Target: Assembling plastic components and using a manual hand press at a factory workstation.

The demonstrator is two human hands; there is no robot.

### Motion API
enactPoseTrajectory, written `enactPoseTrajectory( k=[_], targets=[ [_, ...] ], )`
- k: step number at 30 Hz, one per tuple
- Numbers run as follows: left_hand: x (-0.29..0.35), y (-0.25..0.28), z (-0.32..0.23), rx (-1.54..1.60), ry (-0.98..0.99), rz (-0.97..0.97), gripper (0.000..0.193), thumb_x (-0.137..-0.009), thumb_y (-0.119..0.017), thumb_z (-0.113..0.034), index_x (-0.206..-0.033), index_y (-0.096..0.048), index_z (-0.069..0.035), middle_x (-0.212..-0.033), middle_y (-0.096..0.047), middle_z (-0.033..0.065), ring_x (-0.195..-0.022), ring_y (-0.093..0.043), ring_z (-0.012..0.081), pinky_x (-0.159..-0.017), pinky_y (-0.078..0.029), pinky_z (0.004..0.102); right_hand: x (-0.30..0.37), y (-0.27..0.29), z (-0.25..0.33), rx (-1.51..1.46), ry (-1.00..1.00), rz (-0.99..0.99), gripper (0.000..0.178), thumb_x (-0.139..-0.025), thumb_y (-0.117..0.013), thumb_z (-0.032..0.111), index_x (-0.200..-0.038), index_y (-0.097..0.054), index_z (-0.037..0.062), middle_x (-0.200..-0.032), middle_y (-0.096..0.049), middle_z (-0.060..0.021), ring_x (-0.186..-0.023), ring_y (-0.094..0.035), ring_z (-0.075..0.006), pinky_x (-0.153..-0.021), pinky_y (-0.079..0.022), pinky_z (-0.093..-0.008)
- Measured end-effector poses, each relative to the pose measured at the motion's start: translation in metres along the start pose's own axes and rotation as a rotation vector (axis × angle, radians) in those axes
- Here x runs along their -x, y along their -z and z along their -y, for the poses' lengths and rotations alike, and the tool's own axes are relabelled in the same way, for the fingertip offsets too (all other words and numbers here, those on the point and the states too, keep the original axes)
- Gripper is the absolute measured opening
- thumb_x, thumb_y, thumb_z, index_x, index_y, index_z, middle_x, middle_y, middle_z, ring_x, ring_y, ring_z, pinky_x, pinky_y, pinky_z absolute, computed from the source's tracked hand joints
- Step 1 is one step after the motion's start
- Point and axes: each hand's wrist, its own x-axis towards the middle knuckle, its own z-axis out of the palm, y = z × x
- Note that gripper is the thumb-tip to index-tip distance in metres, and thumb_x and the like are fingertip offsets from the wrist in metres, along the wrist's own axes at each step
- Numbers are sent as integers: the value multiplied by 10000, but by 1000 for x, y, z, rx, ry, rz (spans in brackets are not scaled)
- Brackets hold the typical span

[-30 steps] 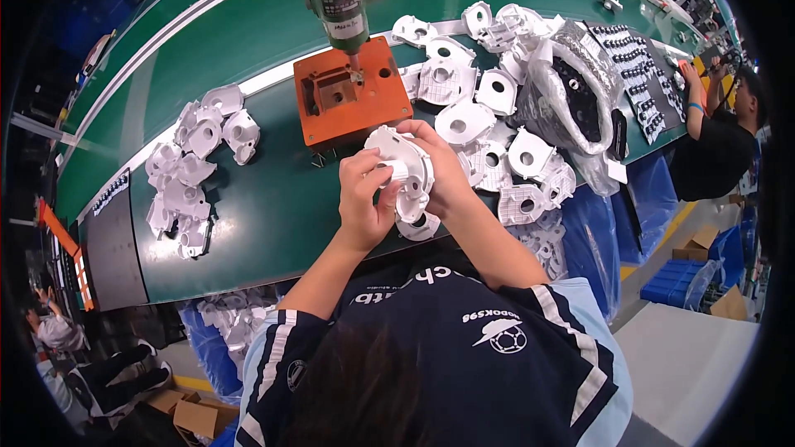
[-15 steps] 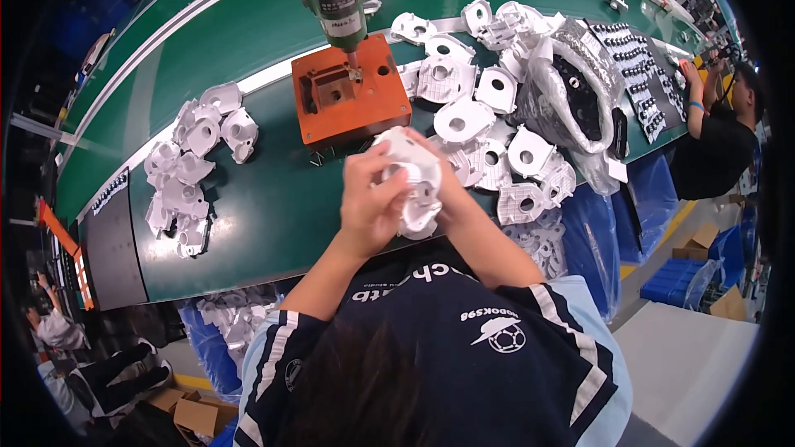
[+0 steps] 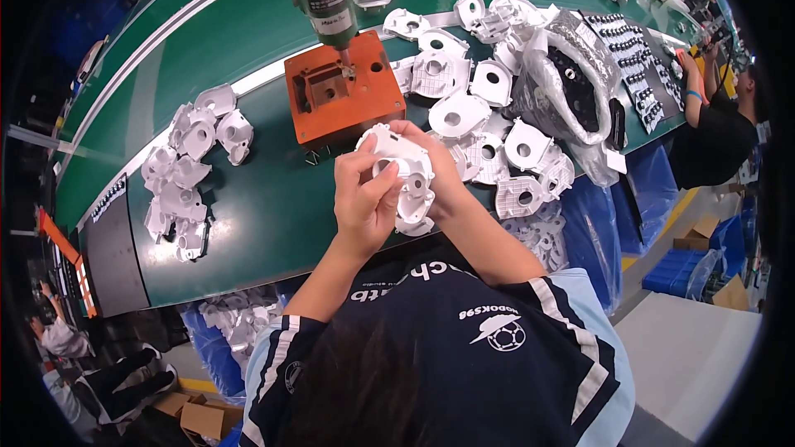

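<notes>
Between my two hands is a white plastic housing (image 3: 411, 167) with round openings, held above the near edge of the green table. My left hand (image 3: 364, 199) grips its left side, the thumb lying across the front by a round opening. Around the right side and back of the housing wraps my right hand (image 3: 443, 170), its fingers partly hidden. Just beyond stands an orange metal fixture block (image 3: 352, 103) with a rectangular recess. The tip of a green press (image 3: 331, 12) hangs over that block.
White housings lie heaped on the right (image 3: 460, 116) and in a smaller pile on the left (image 3: 197, 139). A clear plastic bag (image 3: 538, 91) of dark parts sits beyond the right heap. Blue-lined bins (image 3: 217, 356) stand below the table edge. A co-worker (image 3: 716, 141) is at the far right.
The housing has turned slightly in my hands, so its front with the round openings shows more plainly. Both hands still hold it; the whole view has shifted a little.
</notes>
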Motion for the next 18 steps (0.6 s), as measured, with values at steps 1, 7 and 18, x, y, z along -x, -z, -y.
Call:
enactPoseTrajectory(
  k=[1, 7, 18],
  targets=[
    [2, 2, 3, -14, 0, 48, 280, -791, -644, -46, -1055, -563, -85, -973, -541, 124, -946, -537, 326, -914, -434, 468, -2, 8, -5, -91, -29, 53, 173, -924, -410, 128, -1061, -487, 56, -966, -592, -88, -828, -616, -165, -697, -523, -270],
    [-6, 14, 0, 55, 116, 205, 406, -694, -693, -51, -1053, -504, -63, -1172, -559, 207, -1160, -492, 384, -1035, -262, 542, 0, 7, 24, -483, -287, 314, 421, -941, -404, 365, -1122, -560, 18, -1084, -622, -129, -962, -620, -261, -851, -501, -401],
    [-64, 53, 38, -463, -150, 363, 272, -672, -656, 18, -912, -537, -32, -1003, -617, 128, -916, -596, 326, -807, -481, 387, 33, 140, 190, 1858, 953, -878, 163, -815, -572, 92, -946, -603, -1, -910, -633, -154, -769, -614, -251, -717, -483, -337]
  ],
)
